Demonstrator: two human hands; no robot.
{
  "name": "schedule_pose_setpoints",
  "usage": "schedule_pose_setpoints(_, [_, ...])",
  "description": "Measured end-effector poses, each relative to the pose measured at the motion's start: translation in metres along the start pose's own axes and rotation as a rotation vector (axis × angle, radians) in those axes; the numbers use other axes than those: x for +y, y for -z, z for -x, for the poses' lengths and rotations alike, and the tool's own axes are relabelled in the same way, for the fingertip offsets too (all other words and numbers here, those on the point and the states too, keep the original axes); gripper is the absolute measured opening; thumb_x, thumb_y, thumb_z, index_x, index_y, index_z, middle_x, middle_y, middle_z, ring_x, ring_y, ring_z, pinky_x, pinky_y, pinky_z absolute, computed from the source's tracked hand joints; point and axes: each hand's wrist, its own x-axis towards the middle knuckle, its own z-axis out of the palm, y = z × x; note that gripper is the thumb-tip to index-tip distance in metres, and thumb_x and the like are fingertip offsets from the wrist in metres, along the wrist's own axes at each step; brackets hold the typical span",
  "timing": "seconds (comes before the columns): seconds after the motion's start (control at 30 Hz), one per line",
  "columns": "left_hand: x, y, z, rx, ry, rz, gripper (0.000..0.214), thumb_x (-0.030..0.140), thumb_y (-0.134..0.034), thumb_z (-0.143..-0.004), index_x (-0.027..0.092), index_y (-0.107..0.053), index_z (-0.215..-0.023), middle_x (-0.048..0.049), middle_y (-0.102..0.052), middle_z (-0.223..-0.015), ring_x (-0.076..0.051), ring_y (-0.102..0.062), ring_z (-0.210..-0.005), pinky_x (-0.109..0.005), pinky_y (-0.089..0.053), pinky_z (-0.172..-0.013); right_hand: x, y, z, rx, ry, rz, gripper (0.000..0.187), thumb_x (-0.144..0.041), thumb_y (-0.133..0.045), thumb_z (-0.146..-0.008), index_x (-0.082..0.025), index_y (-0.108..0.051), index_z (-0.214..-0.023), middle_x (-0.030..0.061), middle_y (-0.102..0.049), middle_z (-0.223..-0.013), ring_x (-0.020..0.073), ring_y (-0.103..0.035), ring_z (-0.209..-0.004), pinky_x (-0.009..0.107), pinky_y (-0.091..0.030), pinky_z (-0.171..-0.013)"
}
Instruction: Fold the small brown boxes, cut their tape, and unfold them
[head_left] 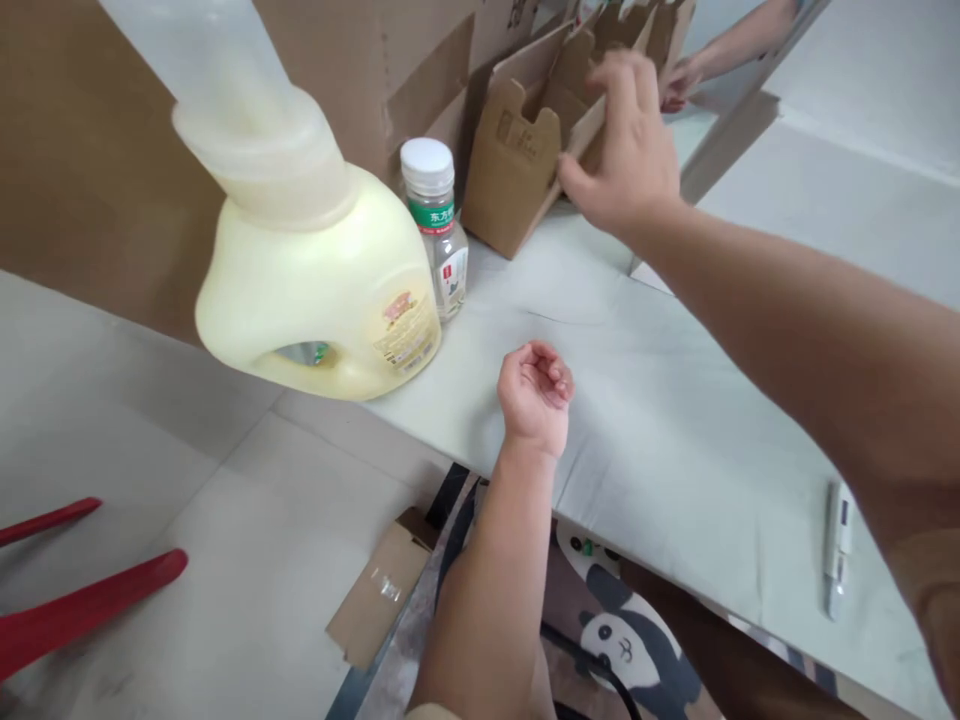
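Observation:
My left hand (536, 400) lies on the pale table, palm up, with its fingers curled together and nothing visible in them. My right hand (630, 150) is raised at the near side of a brown cardboard carton (517, 150) with a notched end panel. Its thumb stands apart from the fingers, and the fingertips are slightly blurred. Whether the hand touches the carton I cannot tell. Left of the carton stands a clear bottle (450, 265) with a white cap and green label. Beside it is a big pale-yellow jug (300, 270) with a handle.
Another person's hand (679, 85) is at the far side of the cartons. A large cardboard box (330, 60) stands behind the jug. A white pen (838, 550) lies at the table's right. Below left are red bars (97, 600) and a small cardboard piece (386, 590).

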Motion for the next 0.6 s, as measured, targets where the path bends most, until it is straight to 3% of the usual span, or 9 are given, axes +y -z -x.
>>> schedule_pose_setpoints(0.07, [0.000, -0.002, -0.001, 0.010, -0.010, -0.009, 0.028, 0.028, -0.041, -0.086, 0.017, -0.052, -0.063, 0.0031, -0.038, -0.053, -0.007, -0.036, -0.041, -0.021, -0.025, -0.045, -0.017, 0.003, -0.016, -0.056, 0.068, 0.074, 0.069, -0.038, -0.055, -0.089, -0.014, -0.035, -0.150, 0.0160, -0.039, -0.159, 0.0405, -0.055, -0.130, 0.061, -0.050, -0.100])
schedule_pose_setpoints(0.17, [-0.001, -0.004, 0.000, 0.015, -0.014, -0.030, 0.028, 0.026, -0.039, -0.086, 0.016, -0.053, -0.063, 0.0030, -0.037, -0.053, -0.007, -0.036, -0.040, -0.021, -0.025, -0.045, -0.030, 0.004, -0.027, -0.139, 0.026, 0.225, 0.066, -0.043, -0.061, -0.088, -0.011, -0.046, -0.144, 0.0208, -0.063, -0.133, 0.0502, -0.061, -0.120, 0.069, -0.048, -0.094])
schedule_pose_setpoints(0.33, [-0.002, -0.005, 0.007, -0.002, -0.022, -0.065, 0.029, 0.027, -0.040, -0.087, 0.017, -0.053, -0.063, 0.0031, -0.037, -0.053, -0.007, -0.036, -0.041, -0.021, -0.025, -0.046, -0.017, 0.011, -0.005, -0.119, -0.084, 0.267, 0.042, -0.030, -0.056, -0.092, -0.011, -0.059, -0.129, 0.0229, -0.066, -0.127, 0.0461, -0.065, -0.118, 0.064, -0.052, -0.090])
schedule_pose_setpoints(0.47, [-0.001, -0.002, 0.010, 0.168, -0.199, -0.137, 0.025, 0.028, -0.044, -0.087, 0.018, -0.049, -0.064, 0.0044, -0.035, -0.055, -0.007, -0.034, -0.044, -0.020, -0.024, -0.047, 0.013, 0.041, 0.062, -0.046, -0.045, 0.228, 0.032, -0.025, -0.051, -0.088, -0.018, -0.061, -0.118, 0.0145, -0.071, -0.117, 0.0360, -0.068, -0.109, 0.054, -0.055, -0.088])
schedule_pose_setpoints(0.53, [-0.001, 0.002, 0.011, 0.301, -0.372, -0.199, 0.023, 0.027, -0.045, -0.087, 0.019, -0.047, -0.066, 0.0043, -0.037, -0.059, -0.007, -0.035, -0.047, -0.020, -0.026, -0.049, 0.032, 0.062, 0.117, 0.081, 0.048, 0.171, 0.024, -0.025, -0.049, -0.085, -0.021, -0.062, -0.105, 0.0106, -0.071, -0.108, 0.0262, -0.069, -0.089, 0.043, -0.056, -0.077])
schedule_pose_setpoints(0.6, [-0.003, 0.006, 0.012, 0.358, -0.566, -0.298, 0.018, 0.026, -0.047, -0.087, 0.020, -0.049, -0.070, 0.0024, -0.044, -0.067, -0.009, -0.045, -0.057, -0.019, -0.033, -0.055, 0.052, 0.081, 0.179, 0.287, 0.071, 0.119, 0.009, -0.027, -0.050, -0.083, -0.024, -0.058, -0.086, 0.0086, -0.069, -0.093, 0.0204, -0.063, -0.071, 0.041, -0.054, -0.070])
